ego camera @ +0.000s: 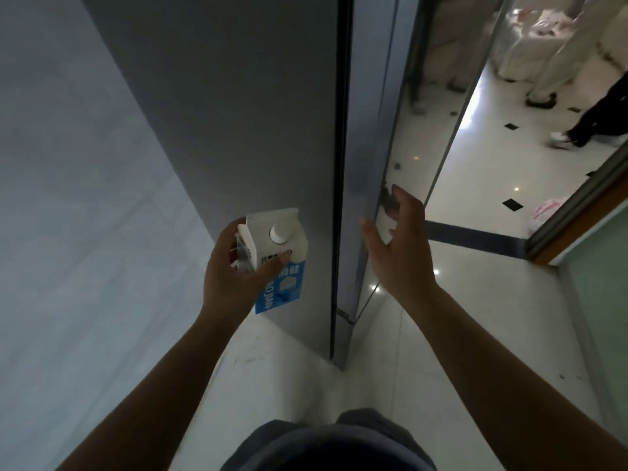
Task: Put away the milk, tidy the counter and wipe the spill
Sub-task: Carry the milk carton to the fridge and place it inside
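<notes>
My left hand [234,277] grips a white and blue milk carton [277,253] with a round white cap, holding it upright in front of the grey side of a tall fridge [238,130]. My right hand [401,246] is up beside the fridge's glossy door [397,147], fingers spread and relaxed, thumb near the door's edge. Whether the fingertips touch the door I cannot tell. The fridge door looks closed.
A pale wall [68,198] stands on the left. Shiny white floor tiles [475,300] with small black insets stretch to the right. Two people's legs [577,107] stand at the far upper right near white bags. A wooden door frame [577,226] lies at right.
</notes>
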Available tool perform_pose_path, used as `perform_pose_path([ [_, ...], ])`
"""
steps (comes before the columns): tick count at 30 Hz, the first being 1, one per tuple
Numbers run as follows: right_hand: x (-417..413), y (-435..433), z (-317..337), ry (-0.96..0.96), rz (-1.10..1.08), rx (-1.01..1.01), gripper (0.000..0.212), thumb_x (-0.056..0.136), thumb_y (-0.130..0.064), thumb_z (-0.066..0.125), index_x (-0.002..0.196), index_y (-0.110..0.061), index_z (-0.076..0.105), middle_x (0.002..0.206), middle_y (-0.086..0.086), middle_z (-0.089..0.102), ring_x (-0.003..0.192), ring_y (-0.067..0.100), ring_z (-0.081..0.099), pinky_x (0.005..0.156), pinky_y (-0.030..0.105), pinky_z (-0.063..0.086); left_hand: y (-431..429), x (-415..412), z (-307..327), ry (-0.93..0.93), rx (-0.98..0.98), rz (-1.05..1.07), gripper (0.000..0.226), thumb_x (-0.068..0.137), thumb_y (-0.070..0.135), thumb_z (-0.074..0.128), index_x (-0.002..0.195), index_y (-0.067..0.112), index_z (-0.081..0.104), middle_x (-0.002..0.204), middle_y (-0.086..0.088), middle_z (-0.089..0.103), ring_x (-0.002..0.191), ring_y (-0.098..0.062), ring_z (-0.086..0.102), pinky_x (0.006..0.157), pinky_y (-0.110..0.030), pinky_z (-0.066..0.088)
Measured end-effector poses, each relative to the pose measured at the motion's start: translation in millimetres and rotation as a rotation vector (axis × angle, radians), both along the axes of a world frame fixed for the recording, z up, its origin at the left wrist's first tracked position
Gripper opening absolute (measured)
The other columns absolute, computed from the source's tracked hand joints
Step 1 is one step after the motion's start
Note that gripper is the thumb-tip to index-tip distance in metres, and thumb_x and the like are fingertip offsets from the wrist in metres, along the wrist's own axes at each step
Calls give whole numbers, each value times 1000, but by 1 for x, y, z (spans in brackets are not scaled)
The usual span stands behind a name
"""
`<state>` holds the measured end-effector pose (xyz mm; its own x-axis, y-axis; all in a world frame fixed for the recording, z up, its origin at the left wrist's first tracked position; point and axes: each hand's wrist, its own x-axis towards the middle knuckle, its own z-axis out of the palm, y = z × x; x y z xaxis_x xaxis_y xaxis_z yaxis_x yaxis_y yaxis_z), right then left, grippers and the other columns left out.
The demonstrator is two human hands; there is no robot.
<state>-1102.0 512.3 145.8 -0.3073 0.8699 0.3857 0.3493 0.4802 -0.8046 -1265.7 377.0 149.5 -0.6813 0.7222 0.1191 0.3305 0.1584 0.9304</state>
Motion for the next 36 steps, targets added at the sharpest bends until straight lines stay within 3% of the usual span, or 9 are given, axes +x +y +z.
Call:
perform_pose_path([
  [7,-31,25,27,112,-123,142,70,84,-28,65,140,-10,25,140,10,35,124,22,45,91,46,51,47,-23,26,9,145,-99,57,70,28,76,114,35,42,105,23,53,101,-9,58,85,-41,55],
  [11,-41,33,31,154,-184,172,71,85,-24,64,141,-11,23,141,13,34,123,24,46,88,46,53,59,-26,32,5,174,-143,52,62,40,72,104,44,41,99,28,52,90,12,56,75,-21,51],
  [13,-43,34,30,164,-198,178,70,86,-21,64,141,-10,23,142,13,35,126,13,41,96,36,49,62,-29,32,4,181,-148,55,62,41,72,108,40,41,100,28,53,89,15,56,71,-16,49],
  [16,-43,35,26,161,-204,209,68,87,-17,63,142,-7,23,142,12,38,119,-12,30,93,2,35,67,-35,28,17,186,-150,55,67,32,75,109,38,41,99,28,53,89,19,55,64,-12,49],
  [18,-44,35,23,170,-212,222,67,87,-16,62,141,-8,23,140,6,38,115,-23,27,90,-1,34,69,-37,25,21,191,-147,52,68,31,76,104,44,40,99,28,54,88,24,53,62,-8,49],
  [26,-47,33,18,221,-258,243,63,87,-14,61,140,-8,28,136,-4,37,121,-8,35,94,7,39,73,-38,23,-1,178,-149,51,69,24,77,100,43,41,97,25,53,88,26,52,61,-1,43],
  [32,-51,31,18,255,-280,295,60,88,-12,60,139,-4,30,140,13,43,127,13,43,95,39,50,73,-34,29,-33,189,-194,50,61,42,71,103,41,42,99,24,55,92,22,53,63,-2,44],
  [36,-31,32,11,270,-279,369,56,90,-10,57,138,-5,30,136,20,47,125,26,48,87,50,52,74,-34,28,-36,194,-223,53,59,45,71,105,41,43,102,24,56,94,20,54,65,-2,43],
])
